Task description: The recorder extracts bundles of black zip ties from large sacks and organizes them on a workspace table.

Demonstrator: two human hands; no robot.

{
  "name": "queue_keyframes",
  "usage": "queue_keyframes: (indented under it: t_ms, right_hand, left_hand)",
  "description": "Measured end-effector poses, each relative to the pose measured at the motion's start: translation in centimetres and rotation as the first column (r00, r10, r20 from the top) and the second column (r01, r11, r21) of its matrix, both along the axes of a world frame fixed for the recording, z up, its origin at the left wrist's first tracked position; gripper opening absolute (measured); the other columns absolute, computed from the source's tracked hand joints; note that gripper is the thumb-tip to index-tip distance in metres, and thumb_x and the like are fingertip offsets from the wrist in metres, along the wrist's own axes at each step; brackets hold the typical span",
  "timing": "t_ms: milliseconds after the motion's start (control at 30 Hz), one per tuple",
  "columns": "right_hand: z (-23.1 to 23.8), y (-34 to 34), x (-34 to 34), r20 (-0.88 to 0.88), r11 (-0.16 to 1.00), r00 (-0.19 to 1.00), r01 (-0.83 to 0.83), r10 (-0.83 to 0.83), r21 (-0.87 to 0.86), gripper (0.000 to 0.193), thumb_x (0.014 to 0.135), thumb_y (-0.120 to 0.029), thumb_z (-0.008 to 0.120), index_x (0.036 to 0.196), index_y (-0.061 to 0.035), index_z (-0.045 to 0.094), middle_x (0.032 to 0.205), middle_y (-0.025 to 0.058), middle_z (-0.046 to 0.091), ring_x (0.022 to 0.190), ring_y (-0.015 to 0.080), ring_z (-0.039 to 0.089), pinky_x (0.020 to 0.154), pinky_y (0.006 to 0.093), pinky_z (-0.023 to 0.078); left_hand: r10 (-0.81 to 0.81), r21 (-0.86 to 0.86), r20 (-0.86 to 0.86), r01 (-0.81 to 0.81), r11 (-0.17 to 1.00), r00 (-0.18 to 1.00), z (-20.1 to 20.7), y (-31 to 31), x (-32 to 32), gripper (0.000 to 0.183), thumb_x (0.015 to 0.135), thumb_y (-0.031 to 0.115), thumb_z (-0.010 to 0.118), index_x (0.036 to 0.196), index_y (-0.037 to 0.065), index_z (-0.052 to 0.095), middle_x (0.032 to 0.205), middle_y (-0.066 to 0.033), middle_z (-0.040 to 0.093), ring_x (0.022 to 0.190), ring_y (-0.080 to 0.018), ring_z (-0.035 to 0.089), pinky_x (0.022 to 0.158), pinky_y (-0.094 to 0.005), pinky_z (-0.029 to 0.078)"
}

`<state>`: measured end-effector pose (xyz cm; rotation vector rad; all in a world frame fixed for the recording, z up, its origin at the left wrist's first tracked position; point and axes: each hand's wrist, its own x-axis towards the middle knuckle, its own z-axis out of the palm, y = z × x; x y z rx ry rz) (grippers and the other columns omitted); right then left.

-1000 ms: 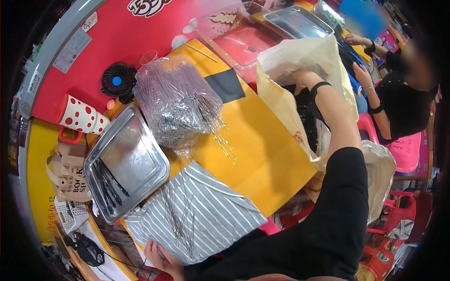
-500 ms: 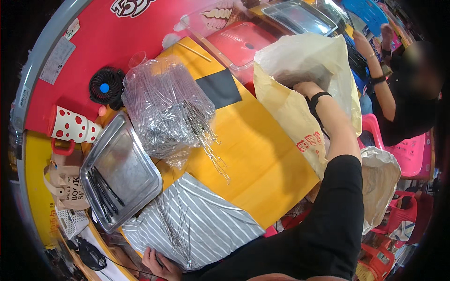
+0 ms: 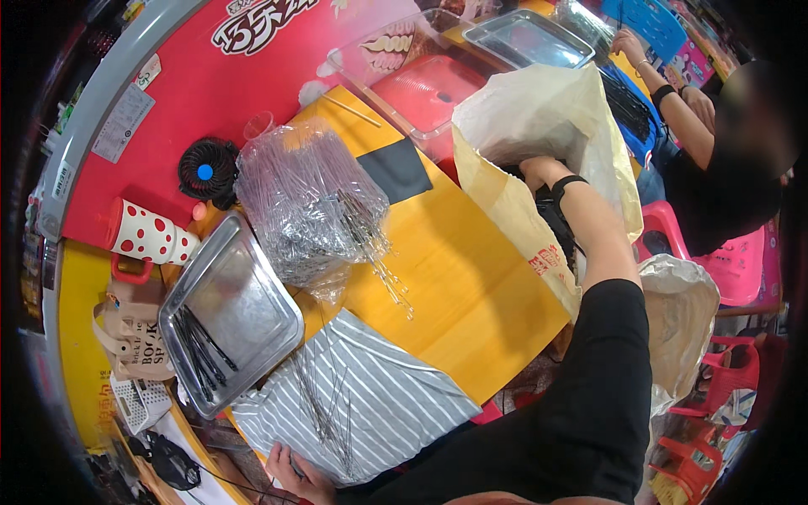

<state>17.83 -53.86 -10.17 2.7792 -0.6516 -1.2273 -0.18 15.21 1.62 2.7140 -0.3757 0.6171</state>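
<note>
My right hand reaches into a large cream paper sack, and its fingers are hidden in there. Dark things show inside beside my wrist. At the lower left, my left hand rests at the edge of a grey striped cloth, fingers apart and holding nothing that I can see. Several thin metal skewers lie loose on that cloth. Beyond it, a clear plastic bag full of skewers lies on the yellow table, metal ends spilling toward me. A metal tray to its left holds several slim black sticks.
A small black fan and a red-dotted cup stand at the left. Behind the table are a clear tub with a red lid and another metal tray. A co-worker's arm is at the upper right, near pink chairs.
The whole view has shifted slightly. My right hand stays in the sack, its fingers going from partly covered to still covered. The co-worker's hands have moved apart a little.
</note>
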Motion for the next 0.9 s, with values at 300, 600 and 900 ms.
queue_keyframes:
  t_ms: [300, 600, 900]
  right_hand:
    - [1.4, 1.3, -0.7, 0.133, 0.971, 0.977, 0.136, -0.164, 0.196, 0.066, 0.051, -0.008, 0.083, 0.113, 0.0012, 0.060, 0.114, 0.0179, 0.063, 0.108, 0.0339, 0.060, 0.085, 0.0448, 0.051]
    - [-1.6, 0.3, -1.2, 0.240, 0.989, 0.960, -0.132, 0.144, -0.063, 0.054, 0.050, -0.012, 0.081, 0.100, -0.0024, 0.063, 0.101, 0.0151, 0.067, 0.098, 0.0298, 0.064, 0.076, 0.0402, 0.054]
    - [2.0, 2.1, -1.7, 0.244, 0.981, 0.962, -0.080, 0.122, -0.176, 0.049, 0.054, -0.006, 0.077, 0.101, -0.0057, 0.065, 0.101, 0.0139, 0.068, 0.098, 0.0288, 0.065, 0.077, 0.0379, 0.054]
  left_hand:
    - [0.001, 0.022, 0.029, -0.001, 1.000, 1.000, -0.1, 0.0, -0.1, 0.020, 0.085, -0.002, 0.056, 0.105, -0.004, 0.062, 0.103, -0.0213, 0.063, 0.095, -0.0367, 0.059, 0.090, -0.0459, 0.045]
    - [-0.041, 0.028, 0.018, 0.040, 0.999, 0.999, -1.2, 1.3, -0.2, 0.023, 0.087, -0.003, 0.051, 0.108, -0.007, 0.058, 0.109, -0.0217, 0.060, 0.101, -0.0384, 0.056, 0.090, -0.0472, 0.044]
    - [0.095, -0.027, -0.118, -0.099, 0.995, 0.988, 0.2, 0.2, -0.8, 0.027, 0.088, 0.006, 0.052, 0.113, -0.003, 0.059, 0.118, -0.0216, 0.057, 0.110, -0.0391, 0.051, 0.095, -0.0472, 0.039]
